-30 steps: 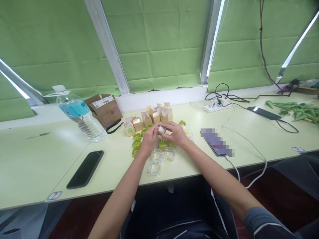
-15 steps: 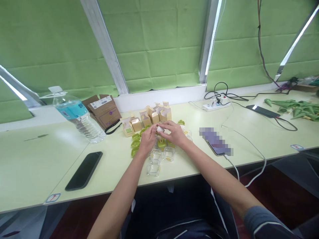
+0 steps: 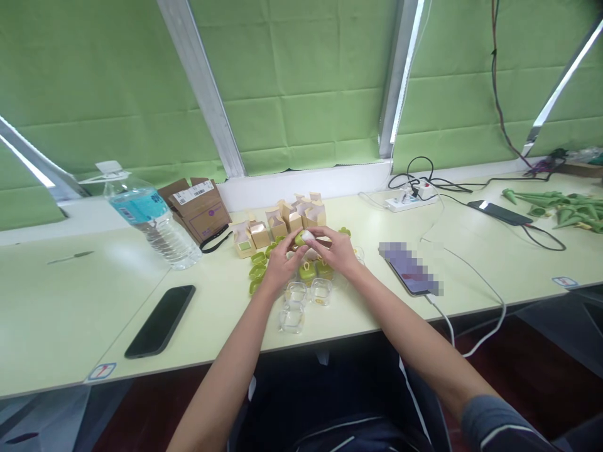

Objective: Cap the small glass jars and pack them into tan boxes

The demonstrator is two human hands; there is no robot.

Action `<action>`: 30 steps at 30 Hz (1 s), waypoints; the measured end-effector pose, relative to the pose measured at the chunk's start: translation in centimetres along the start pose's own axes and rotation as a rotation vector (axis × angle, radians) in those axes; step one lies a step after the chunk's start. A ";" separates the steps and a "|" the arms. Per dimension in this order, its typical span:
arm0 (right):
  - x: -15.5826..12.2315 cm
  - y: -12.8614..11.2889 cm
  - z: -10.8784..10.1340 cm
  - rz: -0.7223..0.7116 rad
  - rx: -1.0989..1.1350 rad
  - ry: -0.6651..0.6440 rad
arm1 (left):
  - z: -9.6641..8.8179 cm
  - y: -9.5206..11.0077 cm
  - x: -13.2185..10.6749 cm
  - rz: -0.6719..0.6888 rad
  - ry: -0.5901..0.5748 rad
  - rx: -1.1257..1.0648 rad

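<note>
behind everything hung green fabric blinds (image 3: 301, 81) with fold lines, and below them ran a pale yellow-green table (image 3: 207, 307). on its left side a large clear plastic bottle with a blue label (image 3: 155, 220) leaned towards the back, close beside an open brown cardboard box (image 3: 202, 210). far to the right lay a heap of green cone-shaped pieces (image 3: 572, 210). a dark, flat rectangular phone (image 3: 160, 321) lay on the left near the front edge; a second phone with a blurred-out screen (image 3: 409, 270) lay right of the arms, a white cable at its lower end. a white plastic power strip (image 3: 411, 198) sat further back. at the middle, the left hand (image 3: 281, 267) and the right hand (image 3: 340, 251) met, both grasping with their fingers a small, rounded green-and-white piece (image 3: 300, 238), held above the table just in front of a row of small tan cardboard boxes (image 3: 260, 235). whether that piece was one part or two could not be told. rounded, clear plastic cups (image 3: 292, 319) stood below the hands, green looped-top pieces (image 3: 307, 271) just behind them, and shallow green plastic cups (image 3: 257, 271) left of the left hand.
</note>
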State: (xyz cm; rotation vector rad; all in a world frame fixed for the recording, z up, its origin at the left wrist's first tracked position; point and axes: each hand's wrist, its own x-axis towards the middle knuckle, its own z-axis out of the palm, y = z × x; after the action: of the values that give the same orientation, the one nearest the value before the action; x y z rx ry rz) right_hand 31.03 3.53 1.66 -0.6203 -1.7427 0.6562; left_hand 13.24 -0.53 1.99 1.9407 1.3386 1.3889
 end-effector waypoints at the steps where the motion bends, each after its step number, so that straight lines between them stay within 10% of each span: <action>1: 0.0 0.1 0.0 0.002 -0.007 0.001 | 0.0 -0.1 0.0 0.003 0.011 0.003; 30: 0.2 0.1 -1.1 0.039 -0.042 -0.168 | 0.0 0.0 -0.1 -0.019 0.099 -0.104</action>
State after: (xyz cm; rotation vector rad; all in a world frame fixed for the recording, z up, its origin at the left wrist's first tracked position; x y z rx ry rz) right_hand 32.07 3.87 2.02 -0.6447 -1.9086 0.7174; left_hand 13.24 -0.61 1.89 1.8091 1.2982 1.5317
